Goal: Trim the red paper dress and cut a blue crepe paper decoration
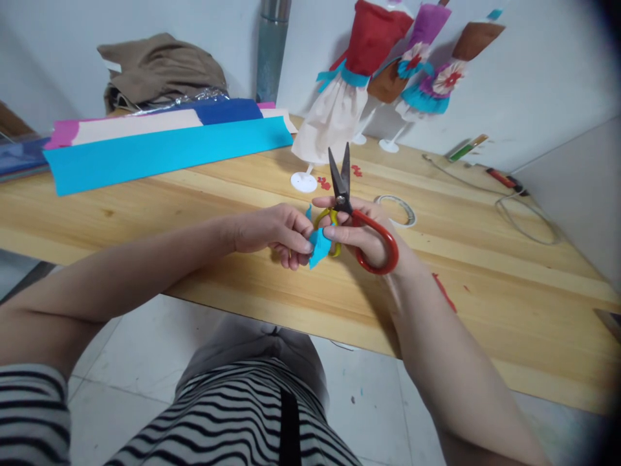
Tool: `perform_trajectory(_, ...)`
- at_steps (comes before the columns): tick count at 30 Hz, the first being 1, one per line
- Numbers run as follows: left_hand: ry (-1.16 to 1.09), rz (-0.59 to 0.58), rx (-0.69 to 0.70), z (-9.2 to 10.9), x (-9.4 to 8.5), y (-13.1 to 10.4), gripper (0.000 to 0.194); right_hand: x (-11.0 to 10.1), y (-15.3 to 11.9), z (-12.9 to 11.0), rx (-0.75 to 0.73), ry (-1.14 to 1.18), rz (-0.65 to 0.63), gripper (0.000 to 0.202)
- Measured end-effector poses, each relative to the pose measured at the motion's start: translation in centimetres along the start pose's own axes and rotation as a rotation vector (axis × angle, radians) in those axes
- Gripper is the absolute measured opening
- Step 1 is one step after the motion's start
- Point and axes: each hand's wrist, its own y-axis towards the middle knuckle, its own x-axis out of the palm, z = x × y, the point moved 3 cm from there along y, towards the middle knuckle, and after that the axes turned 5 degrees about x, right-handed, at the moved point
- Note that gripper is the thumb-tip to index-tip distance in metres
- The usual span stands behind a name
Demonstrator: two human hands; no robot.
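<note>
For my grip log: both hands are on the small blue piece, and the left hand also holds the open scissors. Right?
Not quite: the head view shows the right hand, not the left hand, holding the open scissors. Both hands are on the small blue piece.

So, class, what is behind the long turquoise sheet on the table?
A magenta sheet, a cream sheet and a dark blue sheet, with brown cloth beyond. The turquoise sheet hides those sheets' lower parts.
</note>
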Motion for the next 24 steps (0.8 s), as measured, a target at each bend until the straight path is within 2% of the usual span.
perform_trajectory(5,-0.019,0.011,0.03,-0.3,-0.6,0.3,0.028,-0.1,0.2,0.0,-0.005,0.05,0.051,0.045)
perform_trajectory(7,-0.022,-0.043,0.041,-0.5,-0.7,0.4,0.036,-0.2,0.3,0.0,-0.02,0.062,0.039,0.042)
perform_trajectory(10,-0.021,-0.06,0.047,-0.8,-1.2,0.6,0.041,-0.4,0.4,0.3,-0.051,0.097,0.033,0.042)
perform_trajectory(13,-0.013,-0.031,0.04,-0.9,-1.6,0.6,0.039,-0.8,0.5,0.4,-0.08,0.141,0.075,0.044)
perform_trajectory(19,0.026,0.063,0.047,-0.2,-2.2,0.4,0.025,-1.9,0.5,0.1,-0.068,0.113,0.147,0.035)
perform_trajectory(24,0.221,0.18,0.045,0.5,-1.9,0.3,0.011,-1.9,0.5,0.1,-0.089,0.087,0.159,0.037)
